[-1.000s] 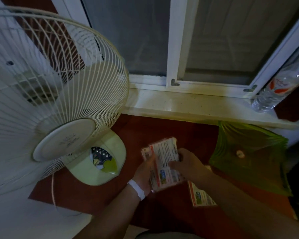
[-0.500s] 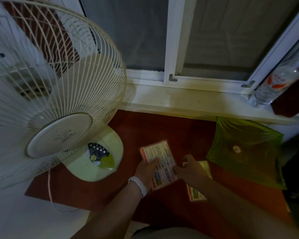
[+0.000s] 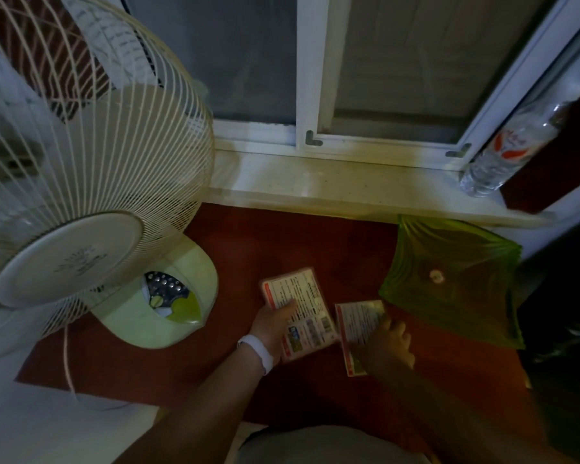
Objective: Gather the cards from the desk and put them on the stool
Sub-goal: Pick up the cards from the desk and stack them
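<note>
Head view shows the left hand (image 3: 272, 324) clamped on a card stack (image 3: 298, 311) while the right hand (image 3: 387, 343) presses fingers-together on the loose card (image 3: 357, 324) on the red desk (image 3: 282, 242); sliding it to lift an edge should work best.

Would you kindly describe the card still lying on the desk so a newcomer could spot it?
Start at the translucent green plastic folder on the dark red desk. At its lower-left corner lies a white, red-edged printed card, under the right hand, unlike the stack the left hand holds.
</note>
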### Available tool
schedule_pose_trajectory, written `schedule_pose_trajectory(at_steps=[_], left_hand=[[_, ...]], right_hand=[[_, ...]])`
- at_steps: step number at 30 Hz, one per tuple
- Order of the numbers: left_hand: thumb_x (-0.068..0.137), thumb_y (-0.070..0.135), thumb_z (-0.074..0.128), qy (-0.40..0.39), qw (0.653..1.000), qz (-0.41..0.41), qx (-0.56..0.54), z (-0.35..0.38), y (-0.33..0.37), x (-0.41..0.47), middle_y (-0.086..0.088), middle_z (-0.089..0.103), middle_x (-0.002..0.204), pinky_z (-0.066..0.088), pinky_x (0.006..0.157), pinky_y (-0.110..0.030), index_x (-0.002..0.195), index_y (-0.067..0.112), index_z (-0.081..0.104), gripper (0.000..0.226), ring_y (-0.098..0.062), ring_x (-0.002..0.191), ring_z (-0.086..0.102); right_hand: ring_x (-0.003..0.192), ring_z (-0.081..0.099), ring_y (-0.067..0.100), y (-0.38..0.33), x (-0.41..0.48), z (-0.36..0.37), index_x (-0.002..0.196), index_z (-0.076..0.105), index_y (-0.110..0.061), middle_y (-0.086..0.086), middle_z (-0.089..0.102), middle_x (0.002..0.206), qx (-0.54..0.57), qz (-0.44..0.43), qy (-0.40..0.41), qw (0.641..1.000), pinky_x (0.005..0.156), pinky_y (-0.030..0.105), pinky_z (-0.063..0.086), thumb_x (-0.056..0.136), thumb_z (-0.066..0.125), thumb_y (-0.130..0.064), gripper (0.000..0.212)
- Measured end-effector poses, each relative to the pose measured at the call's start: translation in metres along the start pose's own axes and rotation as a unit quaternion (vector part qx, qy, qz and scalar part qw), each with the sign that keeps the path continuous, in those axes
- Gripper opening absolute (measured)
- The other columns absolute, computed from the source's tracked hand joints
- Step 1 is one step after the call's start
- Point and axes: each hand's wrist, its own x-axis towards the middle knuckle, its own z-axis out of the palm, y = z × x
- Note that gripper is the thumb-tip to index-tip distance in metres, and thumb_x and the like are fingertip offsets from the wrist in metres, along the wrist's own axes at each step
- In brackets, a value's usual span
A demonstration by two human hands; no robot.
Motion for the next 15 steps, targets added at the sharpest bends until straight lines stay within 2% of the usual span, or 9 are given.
schedule_pose_trajectory(at_steps=[4, 10, 12, 15], left_hand=[[0.095, 0.018, 0.057, -0.006, 1.000, -0.011, -0.005, -0.007, -0.002, -0.002, -0.016, 0.069, 0.119, 0.048, 0.095, -0.059, 0.122, 0.014, 0.061, 0.028, -0.035, 0.107, 0.065], [0.096, 0.017, 0.056, -0.023, 1.000, 0.010, -0.010, -0.017, -0.003, -0.009, -0.017, 0.072, 0.112, 0.054, 0.087, -0.052, 0.116, 0.012, 0.064, 0.023, -0.034, 0.102, 0.068], [0.096, 0.017, 0.056, -0.021, 1.000, 0.016, -0.012, -0.021, -0.003, -0.010, -0.016, 0.072, 0.110, 0.055, 0.083, -0.050, 0.114, 0.012, 0.064, 0.021, -0.033, 0.100, 0.069], [0.095, 0.017, 0.057, -0.010, 1.000, 0.020, -0.018, -0.026, -0.002, -0.010, -0.017, 0.072, 0.109, 0.056, 0.082, -0.050, 0.114, 0.012, 0.064, 0.020, -0.034, 0.099, 0.069]], right_hand=[[0.127, 0.033, 0.033, -0.007, 0.003, 0.003, 0.139, 0.022, -0.011, 0.013, 0.035, 0.136, 0.031, 0.029, -0.008, 0.999, 0.096, 0.051, 0.041, 0.068, 0.077, -0.051, 0.099], [0.126, 0.038, 0.034, -0.016, 0.011, 0.001, 0.133, 0.031, -0.008, 0.014, 0.043, 0.133, 0.050, 0.011, -0.048, 0.998, 0.096, 0.048, 0.041, 0.070, 0.077, -0.047, 0.087], [0.119, 0.047, 0.033, -0.014, 0.018, 0.001, 0.129, 0.039, -0.009, 0.013, 0.050, 0.128, 0.080, -0.004, -0.069, 0.994, 0.094, 0.047, 0.047, 0.074, 0.074, -0.034, 0.069], [0.092, 0.065, 0.025, -0.013, 0.024, -0.004, 0.106, 0.059, -0.013, 0.010, 0.067, 0.110, 0.161, -0.041, -0.094, 0.982, 0.075, 0.043, 0.058, 0.082, 0.058, -0.010, 0.025]])
